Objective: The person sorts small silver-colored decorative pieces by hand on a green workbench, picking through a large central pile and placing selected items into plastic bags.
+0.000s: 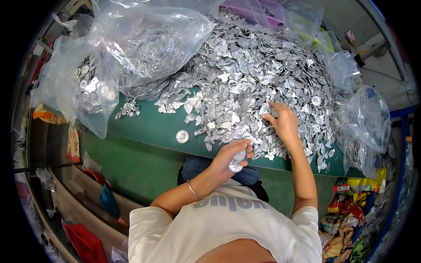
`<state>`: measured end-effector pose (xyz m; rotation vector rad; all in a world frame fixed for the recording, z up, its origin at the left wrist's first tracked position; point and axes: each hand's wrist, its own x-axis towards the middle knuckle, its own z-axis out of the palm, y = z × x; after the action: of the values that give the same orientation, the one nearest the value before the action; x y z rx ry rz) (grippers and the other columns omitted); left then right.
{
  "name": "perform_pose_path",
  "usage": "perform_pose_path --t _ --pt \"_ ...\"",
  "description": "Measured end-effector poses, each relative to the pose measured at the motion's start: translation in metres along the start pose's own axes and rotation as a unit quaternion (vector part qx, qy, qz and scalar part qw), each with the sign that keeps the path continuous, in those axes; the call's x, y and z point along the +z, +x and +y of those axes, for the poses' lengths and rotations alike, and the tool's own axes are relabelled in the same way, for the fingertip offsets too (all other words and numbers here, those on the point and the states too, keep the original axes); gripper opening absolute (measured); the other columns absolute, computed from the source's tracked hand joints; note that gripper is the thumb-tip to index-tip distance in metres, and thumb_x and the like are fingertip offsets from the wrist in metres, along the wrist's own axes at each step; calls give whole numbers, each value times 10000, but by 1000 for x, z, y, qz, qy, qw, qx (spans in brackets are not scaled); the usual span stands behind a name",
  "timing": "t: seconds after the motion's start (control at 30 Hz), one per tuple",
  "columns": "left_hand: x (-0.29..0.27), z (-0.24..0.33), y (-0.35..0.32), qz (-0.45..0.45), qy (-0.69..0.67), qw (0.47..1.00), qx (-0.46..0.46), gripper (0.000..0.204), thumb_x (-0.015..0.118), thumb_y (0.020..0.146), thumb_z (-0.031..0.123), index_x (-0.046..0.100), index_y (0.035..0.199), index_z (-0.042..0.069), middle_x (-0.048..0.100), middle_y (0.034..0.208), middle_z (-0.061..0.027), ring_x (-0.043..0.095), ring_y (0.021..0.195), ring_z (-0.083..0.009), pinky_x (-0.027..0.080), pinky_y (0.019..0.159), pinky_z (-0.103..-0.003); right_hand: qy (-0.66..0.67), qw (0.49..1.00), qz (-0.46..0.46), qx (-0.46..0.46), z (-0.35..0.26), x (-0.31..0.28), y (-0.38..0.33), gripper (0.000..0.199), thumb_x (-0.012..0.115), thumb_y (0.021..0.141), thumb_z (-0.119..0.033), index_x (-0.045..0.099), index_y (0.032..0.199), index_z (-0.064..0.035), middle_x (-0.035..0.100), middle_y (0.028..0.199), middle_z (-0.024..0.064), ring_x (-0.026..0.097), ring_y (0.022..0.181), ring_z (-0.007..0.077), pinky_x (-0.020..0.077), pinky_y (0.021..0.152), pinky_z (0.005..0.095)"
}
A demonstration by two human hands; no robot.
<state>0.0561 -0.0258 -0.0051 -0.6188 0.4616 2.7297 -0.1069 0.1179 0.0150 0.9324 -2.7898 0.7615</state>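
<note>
My left hand [232,157] is curled at the table's near edge around several round silver medallions [235,167]. Farther right, my right hand [283,122] reaches over a wide heap of flat silver metal pieces [250,65]. Its thumb and forefinger pinch a rounded silver metal piece [265,108] at the heap's surface; the exact shape of that piece is hard to make out. One round silver medallion [182,136] lies by itself on the green tabletop [147,125], left of my left hand.
At the back left, a clear plastic bag [153,48] holds thin silver pieces; beside it another bag [79,87] contains silver discs. A purple tray [258,11] rests behind the heap. More clear plastic [364,122] lies at right. Colourful packets [346,206] sit below the table's right end.
</note>
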Motion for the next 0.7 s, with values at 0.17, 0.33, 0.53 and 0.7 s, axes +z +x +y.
perform_pose_path --t 0.17,0.33,0.53,0.7 --pt "-5 0 -3 -4 -10 1000 5 210 548 876 93 542 1066 3 547 894 -69 499 778 -164 378 487 -207 132 991 16 24 17 -2 0 260 762 675 -157 618 833 -8 600 807 119 586 706 251 467 660 340" --pt "-9 -1 -4 -7 -18 1000 2 219 550 875 96 539 1075 6 548 896 -70 509 797 -165 395 504 -215 761 601 0 243 39 -12 -19 289 586 810 -63 508 1085 -19 587 903 106 517 674 171 407 492 198" --pt "-11 -5 -5 -13 -23 1000 -5 220 553 879 102 550 1076 5 573 898 -81 549 808 -159 430 543 -230 873 441 -32 208 29 -9 -23 304 532 851 -83 491 1148 -31 534 950 112 487 719 161 416 486 213" --pt "-16 -5 -7 -18 -6 1000 -2 220 551 884 125 555 1078 20 583 921 -83 567 839 -159 460 582 -242 716 655 -129 204 15 -5 -25 211 529 895 -132 567 1070 -21 525 703 4 422 507 71 320 396 192"
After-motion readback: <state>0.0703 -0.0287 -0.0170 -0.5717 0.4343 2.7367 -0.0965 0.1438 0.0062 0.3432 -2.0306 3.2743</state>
